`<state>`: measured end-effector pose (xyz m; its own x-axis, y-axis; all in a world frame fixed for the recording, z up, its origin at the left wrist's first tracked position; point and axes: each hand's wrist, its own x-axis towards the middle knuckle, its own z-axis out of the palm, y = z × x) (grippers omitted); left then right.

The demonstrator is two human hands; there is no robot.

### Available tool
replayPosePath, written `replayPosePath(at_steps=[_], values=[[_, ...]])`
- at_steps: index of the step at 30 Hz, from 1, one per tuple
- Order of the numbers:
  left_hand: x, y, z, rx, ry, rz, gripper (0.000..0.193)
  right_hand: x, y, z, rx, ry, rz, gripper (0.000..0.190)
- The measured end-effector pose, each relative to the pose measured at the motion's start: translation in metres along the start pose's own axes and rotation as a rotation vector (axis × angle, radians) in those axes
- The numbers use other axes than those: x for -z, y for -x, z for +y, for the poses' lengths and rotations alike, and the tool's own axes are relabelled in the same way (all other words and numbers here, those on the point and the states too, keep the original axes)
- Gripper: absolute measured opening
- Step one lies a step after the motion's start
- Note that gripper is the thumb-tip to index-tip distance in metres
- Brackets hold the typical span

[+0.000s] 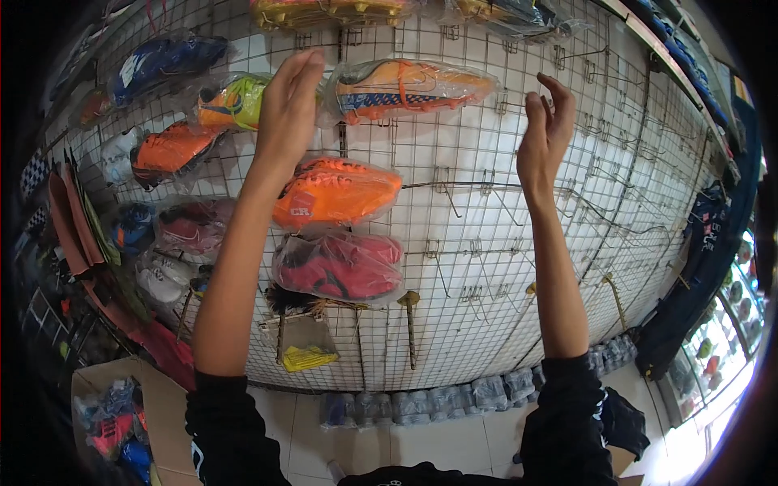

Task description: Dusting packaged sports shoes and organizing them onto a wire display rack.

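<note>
My left hand is raised with its fingers extended, at the left end of an orange and blue football boot wrapped in clear plastic. I cannot tell whether it touches the wrapping. Behind this hand, an orange and yellow-green boot is partly hidden. To the right of the wrapped boot, my right hand is up in front of the wire grid panel, fingers bent and holding nothing. Below my left hand, a bagged bright orange boot is on the grid above bagged red shoes.
Wire hooks stick out from the grid. More bagged shoes hang at the left. Wrapped bundles line the floor along the wall. A cardboard box of bagged shoes stands at lower left, a glass display at right.
</note>
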<state>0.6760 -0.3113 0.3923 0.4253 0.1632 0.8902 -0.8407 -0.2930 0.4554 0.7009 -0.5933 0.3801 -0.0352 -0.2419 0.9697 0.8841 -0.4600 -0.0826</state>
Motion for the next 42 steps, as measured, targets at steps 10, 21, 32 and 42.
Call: replayPosePath(at_steps=[10, 21, 32, 42], values=[[0.063, 0.185, 0.001, 0.060, -0.086, 0.040, 0.058, -0.019, 0.127, -0.074, -0.303, -0.581, -0.166, 0.030], [0.179, 0.407, -0.024, 0.744, -0.273, 0.458, 0.054, -0.085, 0.371, -0.187, -1.148, -1.022, -0.690, 0.021], [0.271, 0.520, 0.058, 0.884, -0.458, 1.076, 0.037, -0.129, 0.489, -0.352, -1.324, -1.366, -1.409, 0.023], [0.417, 0.514, 0.179, 0.624, -0.910, 1.297, 0.031, -0.237, 0.516, -0.496, -1.089, -1.718, -1.650, 0.024]])
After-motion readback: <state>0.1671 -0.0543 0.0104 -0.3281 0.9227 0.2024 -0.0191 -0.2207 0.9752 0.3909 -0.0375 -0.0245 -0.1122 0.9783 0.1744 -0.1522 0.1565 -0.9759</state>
